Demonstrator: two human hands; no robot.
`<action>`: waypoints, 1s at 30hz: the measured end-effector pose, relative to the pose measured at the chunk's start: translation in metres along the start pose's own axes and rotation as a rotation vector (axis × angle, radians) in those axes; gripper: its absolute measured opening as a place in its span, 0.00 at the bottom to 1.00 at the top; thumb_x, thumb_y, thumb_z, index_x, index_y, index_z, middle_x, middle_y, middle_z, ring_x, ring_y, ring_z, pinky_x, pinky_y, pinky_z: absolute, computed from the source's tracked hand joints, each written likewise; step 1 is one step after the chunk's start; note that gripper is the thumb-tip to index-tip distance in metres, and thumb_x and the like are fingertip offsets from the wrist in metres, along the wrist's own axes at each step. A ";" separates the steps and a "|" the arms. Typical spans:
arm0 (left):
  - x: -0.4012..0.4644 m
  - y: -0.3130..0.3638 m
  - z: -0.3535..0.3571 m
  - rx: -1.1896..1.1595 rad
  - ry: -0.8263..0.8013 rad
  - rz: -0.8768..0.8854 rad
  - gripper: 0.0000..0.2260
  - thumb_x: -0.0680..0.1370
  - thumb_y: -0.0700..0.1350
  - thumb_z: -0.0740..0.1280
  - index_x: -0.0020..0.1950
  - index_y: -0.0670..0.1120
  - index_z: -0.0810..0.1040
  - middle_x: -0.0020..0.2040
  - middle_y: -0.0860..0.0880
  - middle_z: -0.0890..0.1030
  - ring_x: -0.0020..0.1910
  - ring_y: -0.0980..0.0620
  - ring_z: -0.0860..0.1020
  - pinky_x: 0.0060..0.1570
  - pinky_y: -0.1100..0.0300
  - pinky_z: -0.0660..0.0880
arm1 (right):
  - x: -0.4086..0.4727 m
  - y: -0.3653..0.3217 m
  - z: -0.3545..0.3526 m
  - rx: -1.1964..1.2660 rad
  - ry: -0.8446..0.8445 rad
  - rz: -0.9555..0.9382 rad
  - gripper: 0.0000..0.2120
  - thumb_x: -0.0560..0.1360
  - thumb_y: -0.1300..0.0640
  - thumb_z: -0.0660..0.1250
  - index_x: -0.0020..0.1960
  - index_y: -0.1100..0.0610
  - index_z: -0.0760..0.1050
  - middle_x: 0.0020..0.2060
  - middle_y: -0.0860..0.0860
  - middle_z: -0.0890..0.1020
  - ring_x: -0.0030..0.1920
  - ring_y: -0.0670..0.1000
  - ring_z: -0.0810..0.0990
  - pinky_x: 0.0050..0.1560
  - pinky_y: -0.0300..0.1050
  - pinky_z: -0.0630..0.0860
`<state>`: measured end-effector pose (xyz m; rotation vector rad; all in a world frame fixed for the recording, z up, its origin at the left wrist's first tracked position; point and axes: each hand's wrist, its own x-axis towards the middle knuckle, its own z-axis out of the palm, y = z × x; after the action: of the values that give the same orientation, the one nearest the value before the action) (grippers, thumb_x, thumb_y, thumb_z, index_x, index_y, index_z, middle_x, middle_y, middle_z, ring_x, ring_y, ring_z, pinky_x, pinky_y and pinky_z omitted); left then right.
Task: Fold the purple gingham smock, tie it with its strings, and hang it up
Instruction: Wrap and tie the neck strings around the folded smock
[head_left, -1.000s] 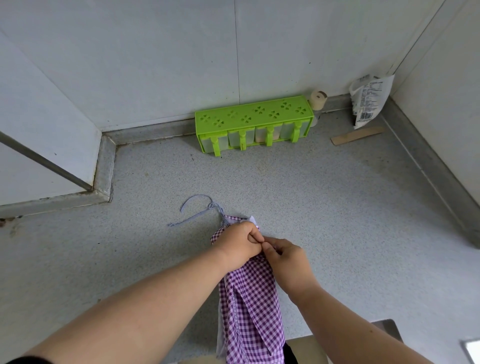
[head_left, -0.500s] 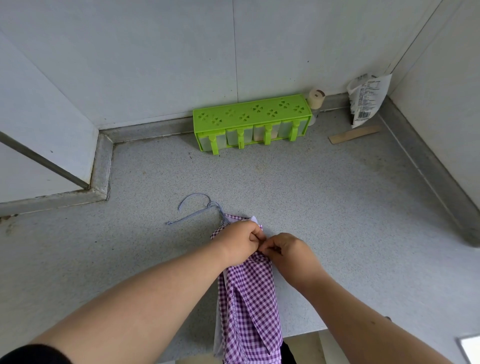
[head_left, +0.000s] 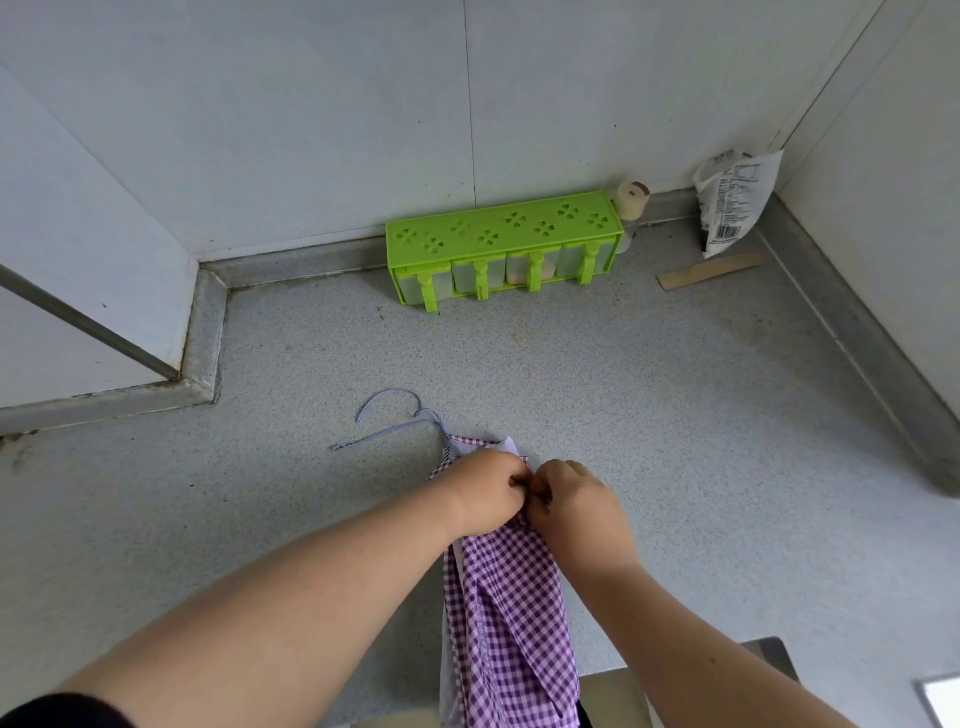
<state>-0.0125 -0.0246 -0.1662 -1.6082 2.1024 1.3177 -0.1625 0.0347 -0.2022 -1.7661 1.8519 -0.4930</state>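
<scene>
No readable brand anywhere. The white packet (head_left: 735, 205) in the upper right corner has printed text and a barcode, too small to read.

Hidden or unclear: both hands meet at lower centre, covering the top of the smock (head_left: 511, 618). Left hand (head_left: 488, 491) and right hand (head_left: 576, 506) have fingers curled tight and touching each other, pinched on the cloth where it bunches; what exactly sits between the fingertips can't be made out. The smock lies folded into a narrow strip on the grey speckled desk (head_left: 675, 415), running from the hands down to the bottom edge, where it is cut off. A thin blue-white string (head_left: 387, 428) trails loose from its top end toward the left, free of both hands.

Around: green spice rack (head_left: 504, 249) against the back wall, small capped bottle (head_left: 631, 205) at its right end, flat wooden stick (head_left: 709, 270) near the packet. All well apart from the hands.
</scene>
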 end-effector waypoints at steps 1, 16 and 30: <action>0.001 -0.001 -0.001 -0.031 -0.020 -0.014 0.10 0.85 0.43 0.61 0.54 0.51 0.82 0.49 0.50 0.83 0.50 0.48 0.82 0.50 0.53 0.80 | -0.002 0.003 0.001 -0.007 0.020 -0.042 0.01 0.75 0.61 0.72 0.46 0.58 0.80 0.40 0.51 0.80 0.37 0.53 0.77 0.34 0.39 0.69; 0.005 -0.007 0.001 -0.081 -0.035 -0.009 0.06 0.85 0.46 0.67 0.51 0.53 0.81 0.49 0.50 0.86 0.45 0.54 0.87 0.55 0.52 0.85 | -0.003 0.022 -0.004 0.012 -0.039 0.046 0.09 0.78 0.48 0.71 0.46 0.53 0.80 0.41 0.44 0.78 0.39 0.46 0.77 0.39 0.40 0.75; -0.003 -0.012 -0.004 0.071 -0.056 -0.029 0.07 0.85 0.44 0.59 0.48 0.53 0.70 0.51 0.51 0.77 0.50 0.51 0.80 0.51 0.51 0.80 | 0.001 0.020 -0.010 -0.191 -0.235 0.139 0.11 0.81 0.57 0.62 0.39 0.52 0.71 0.37 0.48 0.76 0.35 0.47 0.74 0.33 0.38 0.67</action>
<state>0.0002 -0.0254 -0.1687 -1.5495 2.0611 1.2488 -0.1841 0.0341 -0.2063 -1.7159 1.8857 -0.0529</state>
